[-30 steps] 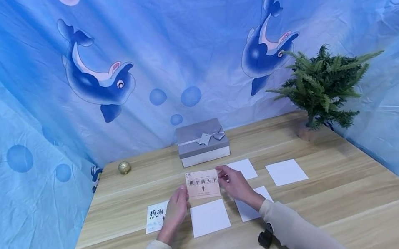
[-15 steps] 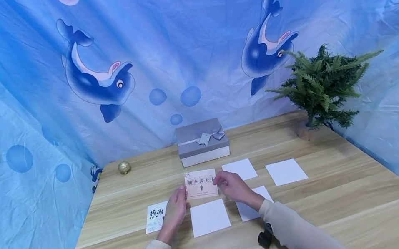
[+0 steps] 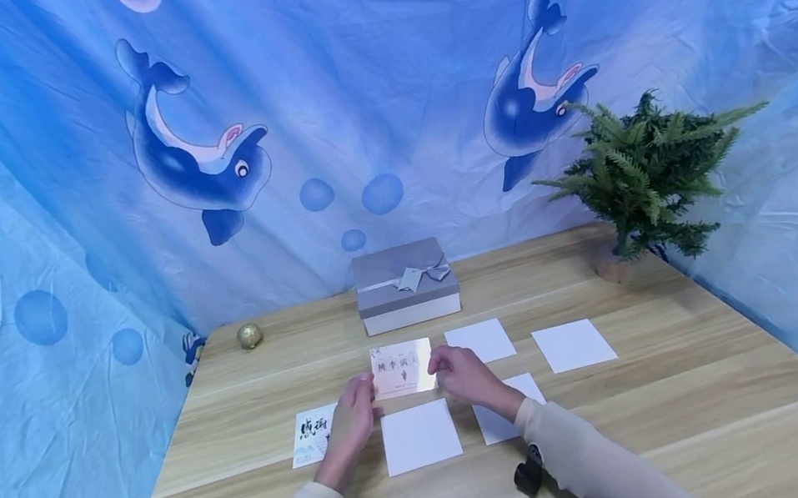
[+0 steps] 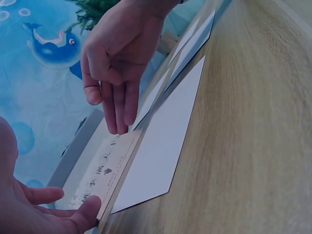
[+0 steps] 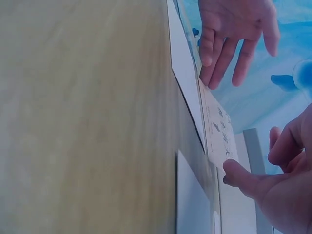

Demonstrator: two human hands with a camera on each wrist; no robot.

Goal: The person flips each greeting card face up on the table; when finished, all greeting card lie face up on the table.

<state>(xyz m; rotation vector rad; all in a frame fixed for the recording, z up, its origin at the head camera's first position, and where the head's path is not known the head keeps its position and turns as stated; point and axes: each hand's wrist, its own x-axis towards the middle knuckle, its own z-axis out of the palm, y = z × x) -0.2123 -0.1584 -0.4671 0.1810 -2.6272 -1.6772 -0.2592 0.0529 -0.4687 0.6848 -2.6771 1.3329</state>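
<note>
Looks like a small staged set, closed in at the back and both sides by blue curtain (image 3: 376,75) printed with dolphins (image 3: 184,172) and bubbles (image 3: 317,194). Furnished with a wood-grain tabletop (image 3: 693,412), dressed with a little fir tree (image 3: 649,165), gold bauble (image 3: 249,336) and ribboned gift box (image 3: 409,302).

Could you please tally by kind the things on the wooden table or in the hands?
Blank white rectangular cards: 4
Pale rectangular printed cards: 2
Grey-and-white gift box: 1
Round gold ball: 1
Green artificial tree: 1
Total: 9
</note>
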